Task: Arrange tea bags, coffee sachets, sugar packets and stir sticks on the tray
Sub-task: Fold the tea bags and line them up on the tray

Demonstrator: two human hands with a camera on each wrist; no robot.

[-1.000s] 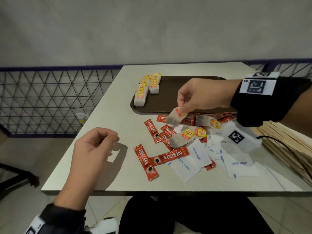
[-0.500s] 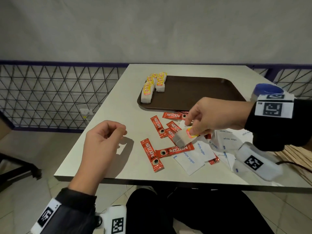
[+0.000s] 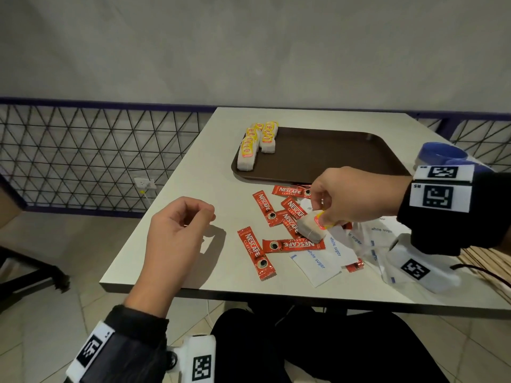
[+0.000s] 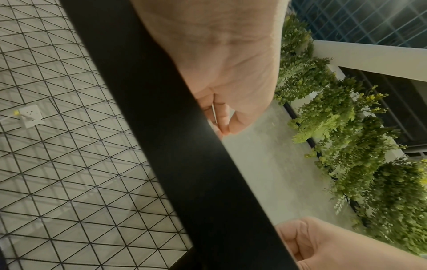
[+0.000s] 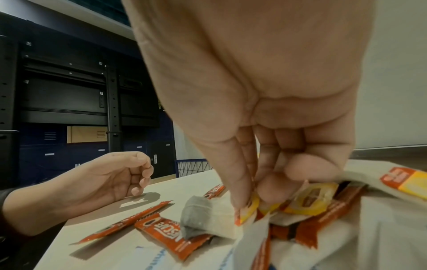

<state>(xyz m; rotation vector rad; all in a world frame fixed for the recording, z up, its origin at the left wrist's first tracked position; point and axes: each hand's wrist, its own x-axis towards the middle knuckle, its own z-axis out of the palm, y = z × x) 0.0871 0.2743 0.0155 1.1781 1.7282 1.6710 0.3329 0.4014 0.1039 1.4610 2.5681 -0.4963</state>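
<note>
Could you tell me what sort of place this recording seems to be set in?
Probably a café or canteen seating area: a plain white table with a brown serving tray, a wire-mesh railing beside it, and hanging greenery.

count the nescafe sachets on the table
6 plainly: coffee sachets, all on the table between tray and edge; red scraps under sugar packets suggest more.

Grey wall, black mesh railing, tiled floor.

The right hand has carried its pinched tea bag down from the tray edge onto the sachets
</note>
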